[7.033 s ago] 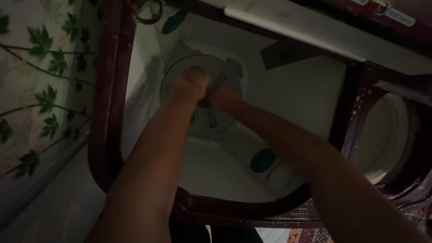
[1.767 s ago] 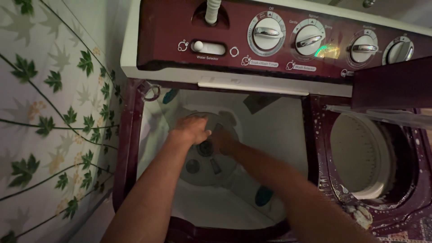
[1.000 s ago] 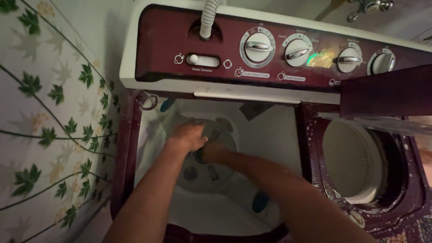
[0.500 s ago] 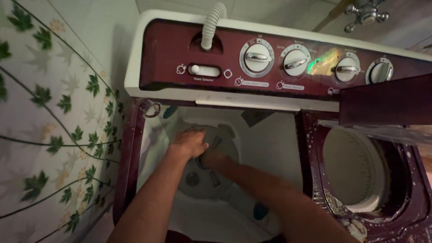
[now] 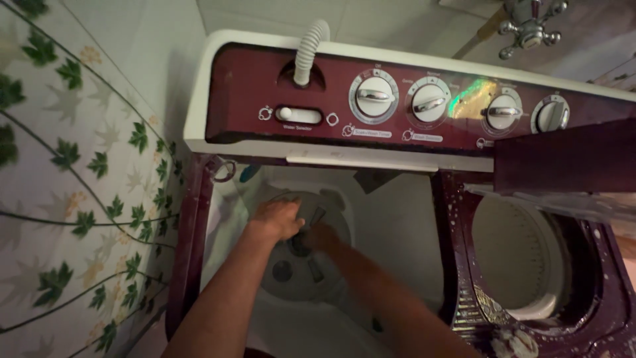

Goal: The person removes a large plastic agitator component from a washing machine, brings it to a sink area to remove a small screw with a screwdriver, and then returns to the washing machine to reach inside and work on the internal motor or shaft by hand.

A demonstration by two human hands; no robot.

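Observation:
Both my arms reach down into the white wash tub (image 5: 397, 232) of a maroon twin-tub washing machine. My left hand (image 5: 277, 220) is curled over the grey round agitator disc (image 5: 298, 265) at the tub's bottom. My right hand (image 5: 322, 237) rests right beside it, at the disc's centre. The fingers of both hands are bent against the disc. What they grip underneath is hidden.
The maroon control panel (image 5: 411, 106) carries several round knobs, a slider switch and a grey ribbed hose (image 5: 310, 50). The spin tub (image 5: 523, 255) lies open to the right, its lid raised. A leaf-patterned tiled wall (image 5: 73, 185) stands close on the left. A metal tap (image 5: 530, 26) is top right.
The view has tilted upward, showing more of the control panel, hose and tap. Both hands have stayed on the agitator disc with little movement.

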